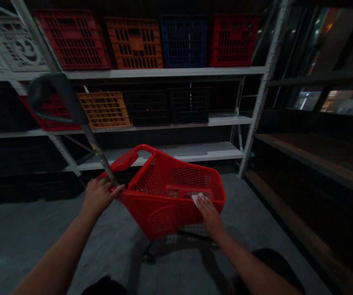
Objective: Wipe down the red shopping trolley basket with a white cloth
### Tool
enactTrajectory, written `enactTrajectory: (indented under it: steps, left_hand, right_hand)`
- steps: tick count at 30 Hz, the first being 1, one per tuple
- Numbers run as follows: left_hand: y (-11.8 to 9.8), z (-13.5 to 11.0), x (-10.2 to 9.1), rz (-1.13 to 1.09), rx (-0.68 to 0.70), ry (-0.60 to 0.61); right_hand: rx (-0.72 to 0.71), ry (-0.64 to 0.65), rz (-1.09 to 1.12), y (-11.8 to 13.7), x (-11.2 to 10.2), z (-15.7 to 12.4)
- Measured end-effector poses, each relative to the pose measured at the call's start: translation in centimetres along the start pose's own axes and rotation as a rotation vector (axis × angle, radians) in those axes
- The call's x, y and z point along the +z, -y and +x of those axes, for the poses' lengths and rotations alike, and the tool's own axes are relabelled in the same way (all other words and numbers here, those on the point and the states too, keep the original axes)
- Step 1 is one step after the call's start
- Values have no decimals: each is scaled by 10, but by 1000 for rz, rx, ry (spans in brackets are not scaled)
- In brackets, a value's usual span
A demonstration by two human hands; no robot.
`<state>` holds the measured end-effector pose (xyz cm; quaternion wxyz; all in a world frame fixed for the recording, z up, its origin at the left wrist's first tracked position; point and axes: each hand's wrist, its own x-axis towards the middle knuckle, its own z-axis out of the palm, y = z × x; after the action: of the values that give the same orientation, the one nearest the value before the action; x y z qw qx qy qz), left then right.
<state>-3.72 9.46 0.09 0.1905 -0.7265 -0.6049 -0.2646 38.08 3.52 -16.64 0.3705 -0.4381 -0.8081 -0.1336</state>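
The red plastic shopping cart [167,209] stands on the grey concrete floor [35,246] right in front of me, with a small caster [148,257] showing underneath. My left hand [99,196] is closed around the cart's near rim, where a long metal pole [92,141] rises from it, and my fingers curl over the edge in a narrow, firm grip. The pole leans up and away from me to a dark looped handle [41,95], which sits in front of the shelves.

My right hand [210,215] is on the rim on my right side, fingers spread over a white scrap [197,199] and pressing it against the red plastic. It's a flatter, more open hold than my left, and I can't tell whether the scrap is cloth or paper.

Ahead of me is a metal shelving rack [164,72]. Its top shelf holds a white crate [13,47], a red crate [71,41], an orange crate [135,43], a blue crate [184,41] and another red crate [234,41]. The shelf below holds a yellow crate [104,110] and black crates [147,108]. Wooden shelves [299,157] run along my right, mostly in shadow.
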Motion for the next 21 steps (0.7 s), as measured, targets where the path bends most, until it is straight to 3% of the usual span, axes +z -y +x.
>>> enactTrajectory:
  steps: [2, 4, 7, 9, 12, 15, 18, 21]
  left_hand:
    - [0, -3, 4, 20, -84, -132]
    - [-9, -11, 11, -2, -226, -339]
    - [-45, -30, 27, -94, -312, -565]
    - [-84, -44, 41, -166, -214, -505]
    - [-152, -60, 62, -231, 13, -233]
    - [-207, -68, 78, -252, 113, -13]
    - [-228, -70, 87, -219, 93, 109]
    - [-220, -71, 92, -173, 54, 98]
  right_hand:
    - [104, -39, -33, -32, -11, -25]
    - [206, -75, -53, -50, -16, -36]
    - [275, -98, -53, -48, -10, -33]
    - [260, -99, -24, -30, -1, -24]
    - [161, -95, 29, 0, 9, -14]
    - [16, -60, 59, 19, 11, -13]
    - [-158, 34, 81, 24, 7, -13]
    - [-337, 142, 106, 16, 8, -5]
